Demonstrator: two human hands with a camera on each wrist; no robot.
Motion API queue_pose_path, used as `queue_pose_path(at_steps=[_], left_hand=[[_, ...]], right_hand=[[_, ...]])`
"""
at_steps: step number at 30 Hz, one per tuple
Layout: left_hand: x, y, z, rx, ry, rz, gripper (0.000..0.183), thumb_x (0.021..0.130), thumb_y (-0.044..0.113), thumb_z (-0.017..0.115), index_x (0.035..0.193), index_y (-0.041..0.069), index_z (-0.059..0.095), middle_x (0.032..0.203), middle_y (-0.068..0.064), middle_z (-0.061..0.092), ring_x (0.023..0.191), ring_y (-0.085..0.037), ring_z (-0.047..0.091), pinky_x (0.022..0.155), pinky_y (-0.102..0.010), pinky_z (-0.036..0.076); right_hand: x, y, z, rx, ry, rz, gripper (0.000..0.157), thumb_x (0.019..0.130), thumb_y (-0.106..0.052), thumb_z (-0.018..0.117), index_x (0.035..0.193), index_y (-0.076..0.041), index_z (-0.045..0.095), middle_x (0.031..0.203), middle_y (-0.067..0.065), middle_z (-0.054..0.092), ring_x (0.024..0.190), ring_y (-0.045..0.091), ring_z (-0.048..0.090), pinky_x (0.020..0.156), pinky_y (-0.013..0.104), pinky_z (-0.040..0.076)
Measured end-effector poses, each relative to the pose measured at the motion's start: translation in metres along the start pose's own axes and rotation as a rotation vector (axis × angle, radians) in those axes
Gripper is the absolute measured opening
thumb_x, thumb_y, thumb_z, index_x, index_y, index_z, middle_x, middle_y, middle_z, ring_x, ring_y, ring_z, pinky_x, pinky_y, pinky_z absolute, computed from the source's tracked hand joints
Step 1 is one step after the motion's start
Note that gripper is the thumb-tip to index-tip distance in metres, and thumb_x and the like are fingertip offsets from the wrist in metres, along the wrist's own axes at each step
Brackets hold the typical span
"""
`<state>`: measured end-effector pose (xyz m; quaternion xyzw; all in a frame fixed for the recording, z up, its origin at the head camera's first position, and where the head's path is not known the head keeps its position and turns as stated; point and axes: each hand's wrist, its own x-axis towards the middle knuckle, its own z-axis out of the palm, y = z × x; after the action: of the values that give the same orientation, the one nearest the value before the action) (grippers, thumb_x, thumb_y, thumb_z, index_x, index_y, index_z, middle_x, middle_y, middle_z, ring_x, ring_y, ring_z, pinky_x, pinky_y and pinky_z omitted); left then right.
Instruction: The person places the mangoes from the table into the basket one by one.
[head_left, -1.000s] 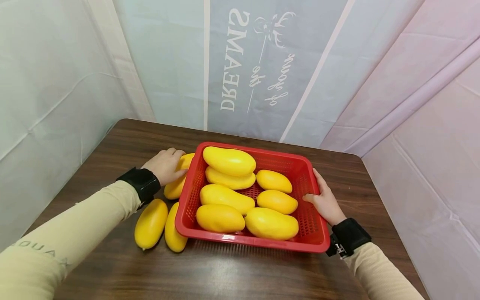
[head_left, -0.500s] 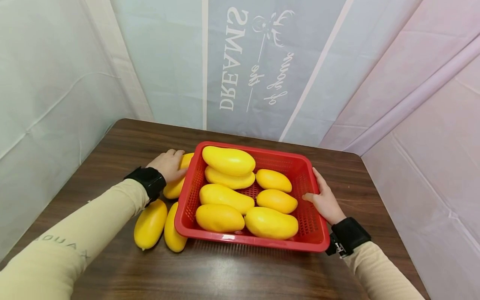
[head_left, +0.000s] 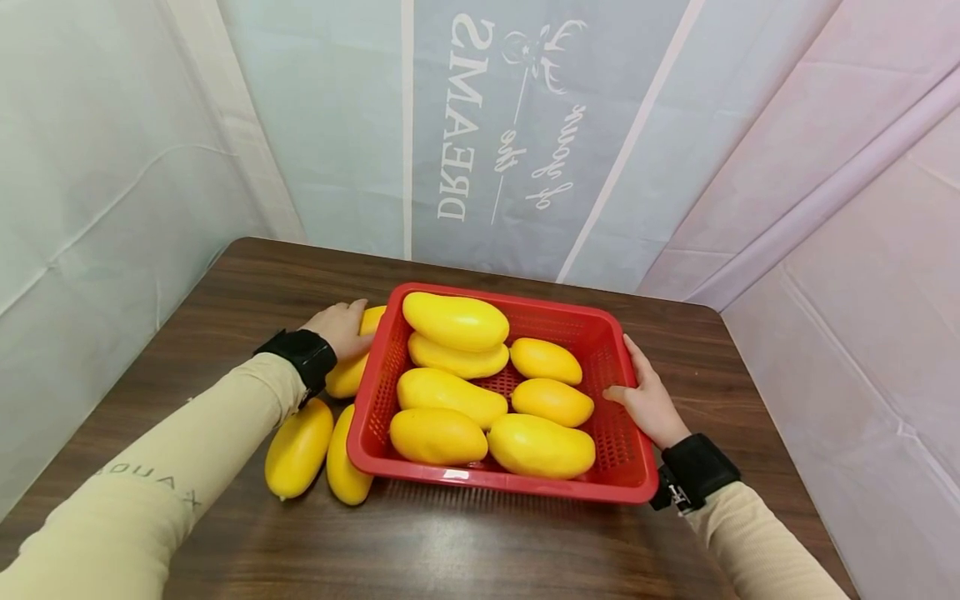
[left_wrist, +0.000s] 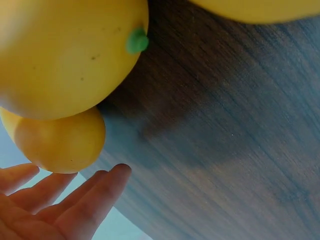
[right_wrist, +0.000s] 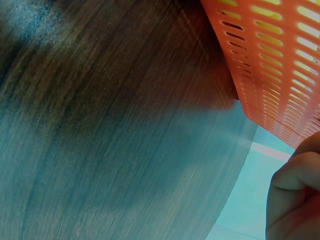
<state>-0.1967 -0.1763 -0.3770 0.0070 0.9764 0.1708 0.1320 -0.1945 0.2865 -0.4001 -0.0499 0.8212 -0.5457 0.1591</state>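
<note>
A red plastic basket [head_left: 517,485] holding several yellow mangoes [head_left: 450,397] sits mid-table in the head view. My right hand [head_left: 651,407] grips its right rim, thumb inside and fingers along the outer wall. To the left of the basket my left hand [head_left: 337,328] reaches over a mango [head_left: 345,379] lying against the basket's side, partly hidden by the hand and rim. In the left wrist view the fingers [left_wrist: 92,202] are spread and fairly straight, close by a mango [left_wrist: 62,142]. A bigger-looking mango [left_wrist: 65,55] with a green stem nub is nearer that camera.
Two more mangoes, a left one [head_left: 300,450] and a right one [head_left: 348,467], lie on the dark wooden table [head_left: 450,550] at the basket's front left corner. A printed cloth [head_left: 480,150] hangs behind the table, with pale cloth at both sides.
My left forearm and wrist have shifted a little rightward and forward, the hand staying at the mango by the basket. Basket and right hand keep their places.
</note>
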Motion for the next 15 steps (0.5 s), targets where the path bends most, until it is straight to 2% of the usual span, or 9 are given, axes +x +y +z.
queue_pose_path(at_steps=[9, 15], left_hand=[[0.0057, -0.0055, 0.0042, 0.022, -0.005, 0.007, 0.075, 0.097, 0.041, 0.052, 0.145, -0.013, 0.034, 0.131, -0.032, 0.053, 0.111, -0.043, 0.056, 0.101, -0.056, 0.047], [0.0061, -0.0041, 0.0041, 0.047, 0.004, 0.011, 0.069, 0.099, 0.036, 0.054, 0.142, -0.015, 0.037, 0.131, -0.034, 0.050, 0.109, -0.043, 0.058, 0.101, -0.056, 0.048]], right_hand=[[0.0005, 0.0003, 0.0004, -0.003, -0.003, 0.010, 0.091, 0.093, -0.002, 0.054, 0.160, -0.023, -0.004, 0.157, 0.026, 0.027, 0.132, 0.052, 0.045, 0.088, 0.056, 0.054], [-0.0003, -0.0007, 0.0005, 0.001, 0.000, 0.007, 0.091, 0.093, -0.001, 0.054, 0.161, -0.023, -0.003, 0.157, 0.026, 0.027, 0.131, 0.052, 0.045, 0.087, 0.056, 0.054]])
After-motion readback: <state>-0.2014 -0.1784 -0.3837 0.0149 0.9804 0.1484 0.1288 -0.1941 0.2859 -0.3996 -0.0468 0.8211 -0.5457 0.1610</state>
